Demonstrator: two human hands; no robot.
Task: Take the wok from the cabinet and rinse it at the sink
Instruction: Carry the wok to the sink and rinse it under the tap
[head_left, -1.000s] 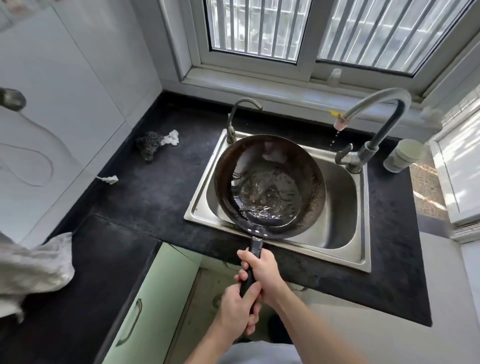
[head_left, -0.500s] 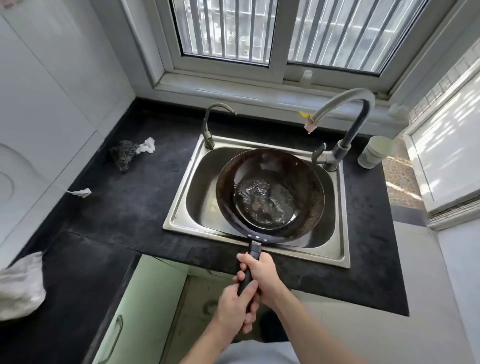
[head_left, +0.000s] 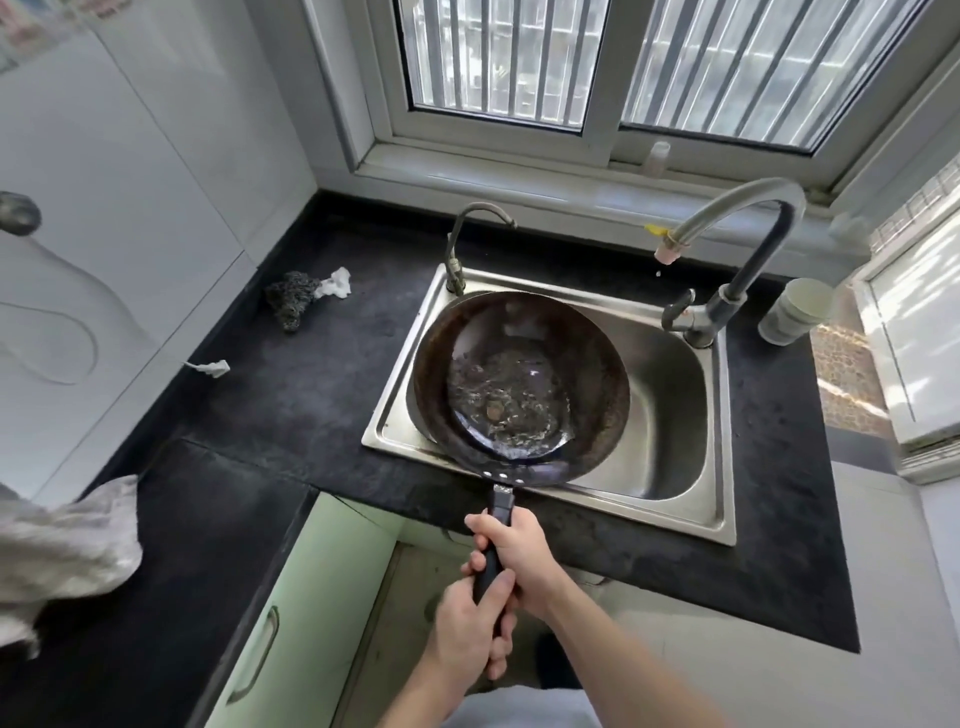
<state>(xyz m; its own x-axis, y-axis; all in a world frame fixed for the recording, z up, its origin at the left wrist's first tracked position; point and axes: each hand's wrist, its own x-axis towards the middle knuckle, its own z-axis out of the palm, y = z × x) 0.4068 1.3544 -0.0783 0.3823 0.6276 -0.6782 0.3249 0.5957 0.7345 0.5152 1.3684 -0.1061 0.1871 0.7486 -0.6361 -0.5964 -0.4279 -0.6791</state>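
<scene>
Change since earlier frame: wok sits further toward the left end of the basin than half a second ago, its left rim now over the sink's left edge; water inside has spread and rippled, consistent with a swirl.
Right hand: clamped around the upper part of the dark handle, close to the pan. Likely placed there to carry most of the weight near the load.
Left hand: closed on the lower end of the same handle, touching the right hand. Judged to act as the lever end, steering tilt and rotation.
Two-handed grip: probably needed because the pan holds water and hangs out well beyond the hands.
Wok position: held over the steel sink, roughly level, front rim just above the sink's near edge. Kept over the basin so any slosh falls inside.
Wok contents: shallow pool of water with dark flecks and a brownish spot near the centre.
Tap: spout to the right of the pan, not above it; one drop below the nozzle, no stream visible.
Task stage (judgement): rinsing underway; dirty water not yet poured out.
Surroundings: scouring pad on the black counter, well apart from the sink; cabinet door below stands open.
</scene>
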